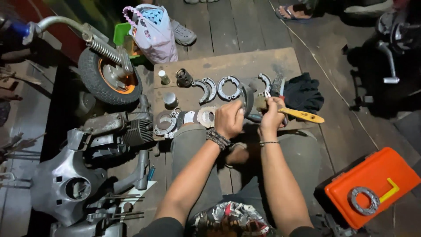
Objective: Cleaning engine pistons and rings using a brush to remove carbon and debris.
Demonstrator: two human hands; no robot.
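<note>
Over the wooden board [245, 66], both hands work close together at its near edge; left hand [228, 118] curled shut round a round dark metal part [248, 100], disc or drum shaped, edge-on to camera, exact form hard to tell; beaded bracelet on that wrist; right hand [272, 116] closed on a brush [294, 113] with a flat yellow wooden handle sticking out to the right of the grip, metal ferrule just left of the fingers, bristles against the dark part; thin bangle on the right wrist.

Just beyond the grip: curved grey metal brake shoes [218, 87] laid in pairs, crescent shaped, dull cast finish; one more shoe [265, 81] further right; crumpled black cloth [302, 93] right of the brush, soft and matte. Left of the left hand: flat ring-shaped gaskets and plates [186, 118], pale and silvery, touching or overlapping; small shiny cylinder [170, 99] upright; ribbed dark piston-like piece [183, 77] further off.

Well left of the grip: finned grey engine block [127, 129], small rubber tyre on an orange rim [109, 77] with a coil spring beside it, smooth grey plastic fairing [66, 184]. Near right, below the brush hand: orange hard plastic toolbox [377, 184], yellow latch, rough grey ring gasket [364, 201] lying flat on the lid. Pale fabric bag [153, 33] at the far edge of the board.
</note>
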